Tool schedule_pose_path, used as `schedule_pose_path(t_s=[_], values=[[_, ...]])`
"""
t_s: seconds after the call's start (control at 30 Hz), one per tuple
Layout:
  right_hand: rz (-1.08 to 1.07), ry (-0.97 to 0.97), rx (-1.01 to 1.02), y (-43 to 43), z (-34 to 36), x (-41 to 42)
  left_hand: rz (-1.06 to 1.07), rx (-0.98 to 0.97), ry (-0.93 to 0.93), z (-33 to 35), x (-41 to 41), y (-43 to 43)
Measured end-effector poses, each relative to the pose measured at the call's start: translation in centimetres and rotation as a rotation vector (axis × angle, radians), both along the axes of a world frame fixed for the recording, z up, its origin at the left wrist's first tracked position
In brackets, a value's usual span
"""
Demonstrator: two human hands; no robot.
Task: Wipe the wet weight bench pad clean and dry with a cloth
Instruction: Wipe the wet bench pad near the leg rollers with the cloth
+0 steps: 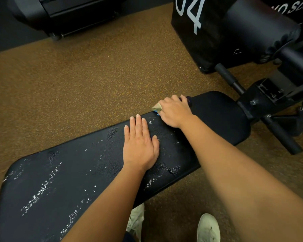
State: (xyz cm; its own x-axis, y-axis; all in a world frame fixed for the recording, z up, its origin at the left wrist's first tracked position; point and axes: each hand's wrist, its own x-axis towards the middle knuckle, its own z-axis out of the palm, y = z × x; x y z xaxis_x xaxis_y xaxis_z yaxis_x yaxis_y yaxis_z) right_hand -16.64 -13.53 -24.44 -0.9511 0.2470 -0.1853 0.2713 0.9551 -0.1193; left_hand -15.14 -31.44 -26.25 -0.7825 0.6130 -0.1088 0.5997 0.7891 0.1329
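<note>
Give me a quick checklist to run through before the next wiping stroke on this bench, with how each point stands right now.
1. Cloth in hand: ok, bunched under the right hand at the far edge of the bench pad.
2. Pad steadied: ok, the left hand lies flat on it.
3. Wiping path free: not ok, the left hand sits in the wet stretch.
4. Pad dry: not ok, droplets cover the near part.
5. Cloth dry enough: cannot tell, mostly hidden.
</note>
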Motion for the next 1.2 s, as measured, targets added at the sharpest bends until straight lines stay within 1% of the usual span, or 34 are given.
schedule_pose_path(t_s=[0.03,0.1,0.2,0.33,0.4,0.5,0.57,0.63,0.73,0.8,0.9,0.97,1.07,1.13,1.2], values=[[-0.008,-0.011,-0.003,-1.0,0.3,-0.4,-0.002,0.0,0.005,0.0,0.0,0.0],[0.076,0.02,-0.048,-2.7,0.2,-0.5,-0.002,0.008,0.013,0.0,0.0,0.0],[0.185,0.09,-0.134,-2.3,-0.2,1.1,-0.002,0.019,0.012,0.0,0.1,-0.1],[0.057,0.104,-0.076,-0.9,-0.2,1.4,0.0,0.024,0.01,-0.1,0.0,0.0],[0.055,0.104,-0.106,-2.1,0.0,1.2,-0.002,0.024,0.017,-0.1,0.1,0.0],[0.218,0.086,-0.182,-2.6,-0.2,2.4,-0.006,0.0,0.016,0.0,0.1,-0.1],[0.266,0.094,-0.211,-1.3,-0.3,3.5,-0.004,0.002,0.008,0.1,0.1,-0.1],[0.203,0.089,-0.188,-0.2,-0.3,3.6,-0.003,0.005,0.004,0.1,0.1,0.0],[0.113,0.082,-0.156,-1.7,0.0,2.9,-0.003,-0.01,0.006,0.1,0.2,0.0],[0.167,0.08,-0.17,-3.1,0.0,3.0,-0.005,-0.017,0.007,0.1,0.1,-0.1],[0.25,0.107,-0.198,-2.2,-0.2,4.6,-0.008,-0.016,-0.004,0.3,0.1,-0.1],[0.203,0.106,-0.184,-1.4,-0.2,4.8,-0.01,-0.012,-0.006,0.3,0.1,-0.1],[0.106,0.087,-0.154,-2.8,-0.1,4.1,-0.016,-0.011,-0.009,0.2,0.1,-0.1],[0.142,0.09,-0.173,-3.7,-0.1,4.3,-0.025,0.005,-0.011,0.2,0.0,-0.2],[0.23,0.085,-0.194,-3.0,-0.1,5.6,-0.028,0.012,-0.025,0.2,0.0,-0.3]])
